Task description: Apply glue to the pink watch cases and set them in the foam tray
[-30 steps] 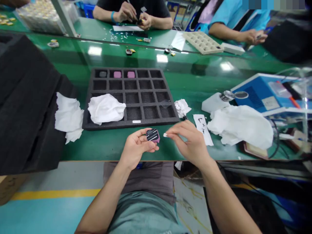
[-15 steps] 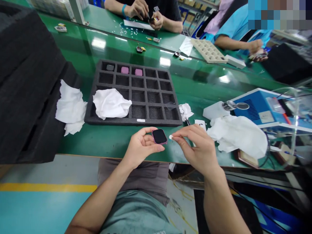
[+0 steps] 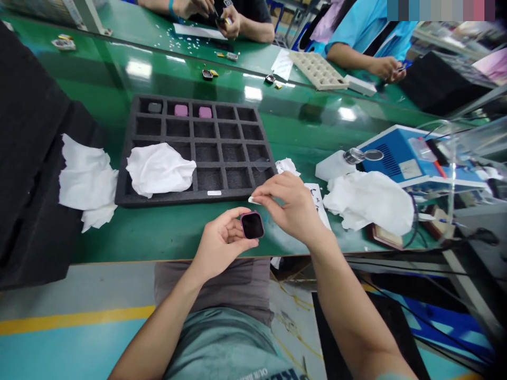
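My left hand (image 3: 219,240) grips a smartwatch body (image 3: 252,225) by its sides, thumb below and fingers behind. Its case is pink, it has no strap, and its dark screen faces up. Just above the watch's top edge, apart from it, my right hand (image 3: 287,208) pinches a small white piece (image 3: 251,200) between thumb and fingertips; what it is made of I cannot make out. Behind both hands lies a black foam tray (image 3: 180,200) with square compartments. In its far row sit two pink watch bodies (image 3: 181,110) and a dark one (image 3: 155,107).
White cloths (image 3: 160,169) lie on the tray and left of it. To the right stand a white bottle (image 3: 335,165), another cloth (image 3: 370,200) and a blue machine (image 3: 390,155). Tall black foam (image 3: 35,174) rises at far left. Two people work across the green bench (image 3: 158,232).
My right hand has moved from the watch's right side to above its upper edge, still pinching the white piece. The watch has turned slightly in my left hand. The whole view has shifted.
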`<state>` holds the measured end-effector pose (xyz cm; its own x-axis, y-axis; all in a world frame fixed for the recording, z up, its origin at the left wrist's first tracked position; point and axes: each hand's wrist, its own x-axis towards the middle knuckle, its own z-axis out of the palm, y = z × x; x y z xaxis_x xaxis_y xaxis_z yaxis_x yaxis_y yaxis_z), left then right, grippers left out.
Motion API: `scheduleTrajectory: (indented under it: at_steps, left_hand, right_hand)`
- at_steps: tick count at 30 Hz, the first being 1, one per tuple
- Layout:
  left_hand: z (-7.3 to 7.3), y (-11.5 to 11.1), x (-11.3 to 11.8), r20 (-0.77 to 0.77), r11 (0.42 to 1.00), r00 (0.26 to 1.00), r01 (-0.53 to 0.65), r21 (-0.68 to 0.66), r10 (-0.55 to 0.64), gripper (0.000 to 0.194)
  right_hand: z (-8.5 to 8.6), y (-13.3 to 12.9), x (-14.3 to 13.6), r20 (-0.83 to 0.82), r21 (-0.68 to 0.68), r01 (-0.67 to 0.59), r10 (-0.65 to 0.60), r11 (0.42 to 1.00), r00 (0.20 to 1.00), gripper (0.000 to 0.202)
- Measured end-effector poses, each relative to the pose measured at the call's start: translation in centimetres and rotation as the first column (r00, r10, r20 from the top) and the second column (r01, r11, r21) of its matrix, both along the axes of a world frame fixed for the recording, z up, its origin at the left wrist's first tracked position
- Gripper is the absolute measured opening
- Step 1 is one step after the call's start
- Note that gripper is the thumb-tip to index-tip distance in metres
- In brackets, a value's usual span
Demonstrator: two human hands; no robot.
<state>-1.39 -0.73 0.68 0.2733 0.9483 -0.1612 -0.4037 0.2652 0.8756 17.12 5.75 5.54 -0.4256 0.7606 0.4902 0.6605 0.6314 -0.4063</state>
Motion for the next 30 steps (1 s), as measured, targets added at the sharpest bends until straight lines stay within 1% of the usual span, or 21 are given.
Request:
scheduleTrajectory:
  at_steps: [2,5,7,8,10,12,13,15,17,18,21,24,28,30]
  left_hand:
    - [0.1,0.0,0.0,-0.005,1.000,1.000,0.009,-0.005,-0.009,0.057]
    - [0.2,0.1,0.0,-0.008,0.999,1.000,0.025,-0.022,-0.025,0.059]
    - [0.3,0.2,0.0,-0.012,0.999,1.000,0.028,-0.029,-0.028,0.060]
    - [0.3,0.2,0.0,-0.020,0.999,0.999,0.034,-0.032,-0.034,0.060]
    - [0.4,0.2,0.1,-0.051,0.999,0.998,0.045,-0.029,-0.047,0.059]
    - [0.5,0.1,0.2,-0.097,0.999,0.994,0.042,-0.017,-0.044,0.056]
    - [0.5,0.1,0.2,-0.118,0.999,0.992,0.035,-0.006,-0.036,0.054]
    - [0.4,0.0,0.2,-0.147,1.000,0.989,0.017,0.011,-0.015,0.052]
    - [0.4,-0.1,0.3,-0.158,1.000,0.987,0.017,0.011,-0.015,0.053]
    - [0.4,-0.1,0.3,-0.158,1.000,0.987,0.019,0.005,-0.018,0.054]
    - [0.4,-0.1,0.4,-0.145,0.999,0.989,0.032,-0.009,-0.032,0.058]
    - [0.2,0.0,0.4,-0.136,0.999,0.990,0.040,0.000,-0.039,0.061]
    - [-0.2,0.0,0.5,-0.157,0.999,0.987,0.040,0.009,-0.038,0.063]
    - [-0.3,-0.1,0.6,-0.175,0.999,0.984,0.040,0.017,-0.036,0.061]
  right_hand:
    - [0.0,-0.3,0.6,-0.082,-0.040,0.024,-0.027,0.999,0.996,0.010]
    - [0.2,-2.3,1.7,-0.175,-0.123,0.039,-0.060,0.992,0.983,0.011]
    - [0.5,-3.8,2.1,-0.191,-0.173,-0.009,-0.025,0.985,0.981,0.012]
    - [0.6,-4.3,2.1,-0.183,-0.193,-0.051,0.015,0.980,0.983,0.012]
    - [0.7,-4.5,1.8,-0.134,-0.204,-0.127,0.100,0.971,0.986,0.011]
    - [0.5,-3.7,1.2,-0.056,-0.148,-0.144,0.137,0.978,0.989,0.010]
    - [0.4,-3.0,1.0,-0.009,-0.098,-0.115,0.114,0.989,0.993,0.011]
    - [0.3,-1.5,0.8,0.070,0.003,-0.020,0.020,1.000,0.997,0.012]
    - [0.4,-0.8,1.1,0.080,0.040,0.034,-0.037,0.999,0.996,0.010]
    - [0.6,-0.8,1.4,0.059,0.031,0.030,-0.032,0.999,0.998,0.009]
    - [1.4,-2.1,2.6,-0.017,-0.061,-0.071,0.070,0.996,0.997,0.008]
    - [1.8,-3.5,3.2,0.008,-0.162,-0.164,0.168,0.973,0.986,0.011]
    - [1.4,-4.0,2.4,0.064,-0.236,-0.270,0.292,0.933,0.954,0.012]
    - [0.9,-4.0,1.5,0.068,-0.233,-0.291,0.314,0.928,0.947,0.013]
